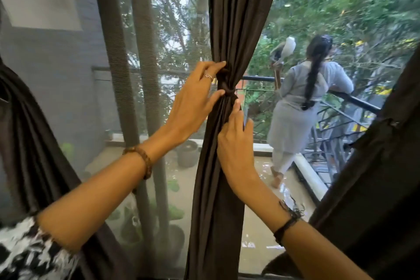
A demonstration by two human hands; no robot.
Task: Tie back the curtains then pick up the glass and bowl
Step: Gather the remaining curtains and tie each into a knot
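A dark brown curtain [227,18] hangs in the middle of the window, gathered into a narrow bunch by a knotted tie [225,85] of the same cloth. My left hand [195,100] reaches to the knot from the left, its fingertips touching the top of the knot and its thumb the side. My right hand [236,141] lies against the bunched cloth just below the knot, fingers pointing up along it. No glass or bowl is in view.
A second dark curtain [375,166] hangs at the right, a third at the left edge [34,143]. A mesh screen [136,52] covers the left panes. Outside, a person [302,98] stands at the balcony railing [354,98] near potted plants [187,153].
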